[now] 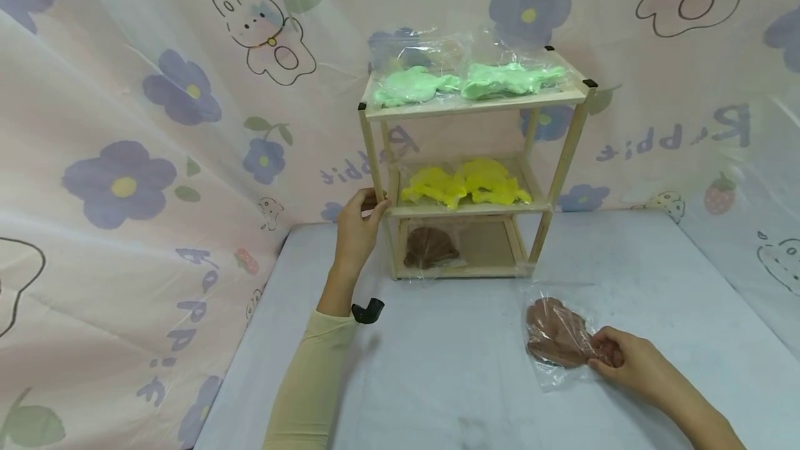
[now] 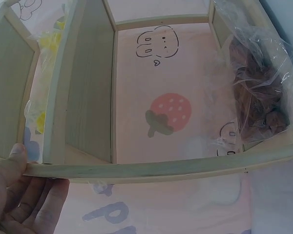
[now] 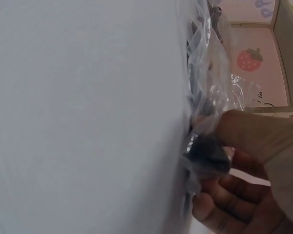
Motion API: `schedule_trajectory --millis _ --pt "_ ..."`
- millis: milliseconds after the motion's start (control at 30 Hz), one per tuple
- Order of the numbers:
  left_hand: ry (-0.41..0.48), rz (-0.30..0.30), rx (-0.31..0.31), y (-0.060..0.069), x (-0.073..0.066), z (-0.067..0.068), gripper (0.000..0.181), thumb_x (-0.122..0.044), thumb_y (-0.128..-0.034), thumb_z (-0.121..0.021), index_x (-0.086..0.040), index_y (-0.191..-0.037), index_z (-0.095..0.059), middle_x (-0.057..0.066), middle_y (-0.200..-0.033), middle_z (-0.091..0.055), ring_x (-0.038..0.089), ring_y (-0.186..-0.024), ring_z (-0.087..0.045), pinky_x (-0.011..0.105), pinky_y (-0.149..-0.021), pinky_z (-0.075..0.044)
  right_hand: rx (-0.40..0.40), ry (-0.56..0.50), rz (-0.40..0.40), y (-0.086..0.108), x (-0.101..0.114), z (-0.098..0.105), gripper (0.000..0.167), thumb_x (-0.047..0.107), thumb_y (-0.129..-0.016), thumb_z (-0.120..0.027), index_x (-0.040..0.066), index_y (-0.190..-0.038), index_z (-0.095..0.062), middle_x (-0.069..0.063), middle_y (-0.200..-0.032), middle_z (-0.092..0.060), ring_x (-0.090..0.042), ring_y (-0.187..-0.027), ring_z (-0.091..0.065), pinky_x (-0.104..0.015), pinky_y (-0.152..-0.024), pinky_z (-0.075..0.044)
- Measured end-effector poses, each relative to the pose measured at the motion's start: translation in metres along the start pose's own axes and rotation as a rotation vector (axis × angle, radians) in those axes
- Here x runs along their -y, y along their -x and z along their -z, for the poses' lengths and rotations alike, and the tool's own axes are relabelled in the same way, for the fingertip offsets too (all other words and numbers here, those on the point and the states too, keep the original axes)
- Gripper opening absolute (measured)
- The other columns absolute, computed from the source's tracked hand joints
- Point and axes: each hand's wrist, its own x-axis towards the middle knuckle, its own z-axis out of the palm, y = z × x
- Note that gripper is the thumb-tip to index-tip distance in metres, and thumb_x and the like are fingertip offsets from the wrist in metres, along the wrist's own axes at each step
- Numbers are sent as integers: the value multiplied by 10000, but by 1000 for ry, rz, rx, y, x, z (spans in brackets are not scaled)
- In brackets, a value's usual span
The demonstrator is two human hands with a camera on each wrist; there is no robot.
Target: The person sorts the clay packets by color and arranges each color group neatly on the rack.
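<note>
A three-tier wooden shelf (image 1: pixel 469 210) stands at the back of the table. My left hand (image 1: pixel 359 228) grips its left front post at the middle tier; in the left wrist view the thumb and fingers (image 2: pixel 49 204) wrap around that post. With my right hand (image 1: pixel 631 360) I pinch the edge of a clear plastic bag holding a flat brown item (image 1: pixel 556 335), in front of the shelf's right side. Its exact kind cannot be made out. Another bagged brown item (image 1: pixel 430 248) lies on the left of the bottom tier.
Two bagged light green items, left (image 1: pixel 415 85) and right (image 1: pixel 509 80), lie on the top tier. Bagged yellow items, left (image 1: pixel 434 187) and right (image 1: pixel 492 182), lie on the middle tier. A white cloth (image 1: pixel 437 367) covers the table. Patterned curtains (image 1: pixel 156 193) hang behind and beside.
</note>
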Motion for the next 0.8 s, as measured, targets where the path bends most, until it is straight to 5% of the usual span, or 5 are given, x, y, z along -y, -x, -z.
schedule_trajectory --millis 333,800 --pt "6 2 2 1 1 -1 271 -141 -1038 -726 -24 -1281 -695 139 -1196 -732 313 -1176 -700 405 -997 -630 -43 -128 199 -2 7 -19 292 57 -820 -915 171 -1000 -715 227 -836 -580 37 -701 -482 -217 -547 -456" --pt "-4 9 1 1 0 -1 270 -151 -1042 -723 -23 -1278 -695 139 -1194 -728 309 -1179 -695 400 -1004 -627 -188 -202 272 -26 46 -20 357 -56 -817 -890 161 -1037 -711 188 -811 -584 5 -689 -554 -209 -542 -475"
